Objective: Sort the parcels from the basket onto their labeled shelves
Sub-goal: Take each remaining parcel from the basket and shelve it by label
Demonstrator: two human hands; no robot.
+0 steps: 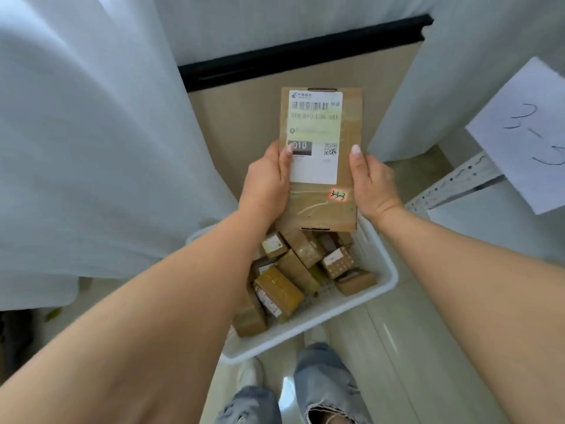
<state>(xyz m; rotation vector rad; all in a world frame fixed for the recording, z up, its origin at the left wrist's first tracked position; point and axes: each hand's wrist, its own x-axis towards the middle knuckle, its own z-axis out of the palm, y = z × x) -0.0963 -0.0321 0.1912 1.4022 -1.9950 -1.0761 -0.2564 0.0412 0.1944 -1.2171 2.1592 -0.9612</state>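
**Parcel marked 3-3-3, held up over the basket**

Parcel (321,160) is a flat brown cardboard box, and both hands have it by its long edges. Left hand (269,182) has its thumb laid across the front, the tip sitting on the dark "010" block of the white shipping label (315,136), with the rest of the fingers tucked behind the box where I can't see them. Right hand (373,185) does the same on the other edge, thumb on the bare cardboard face, fingers hidden behind. So both are gripping it, thumb in front, fingers at the back.

The box is held up lengthwise, label facing the camera. There's a barcode up top, a greenish band across the middle of the label, a QR code lower right. Below the label, a small red-bordered sticker (337,195) has "3-3-3" handwritten on it, as far as I can read it.

Directly under the parcel sits the white plastic basket (382,270) on the floor, with a jumble of smaller brown boxes (287,280) in it, some taped, some labelled.

Off to the right, a sheet of white paper (526,133) with "3-3" handwritten on it hangs on a white perforated metal shelf frame (458,182). White curtain (91,133) on the left, jeans and white shoes at the bottom.
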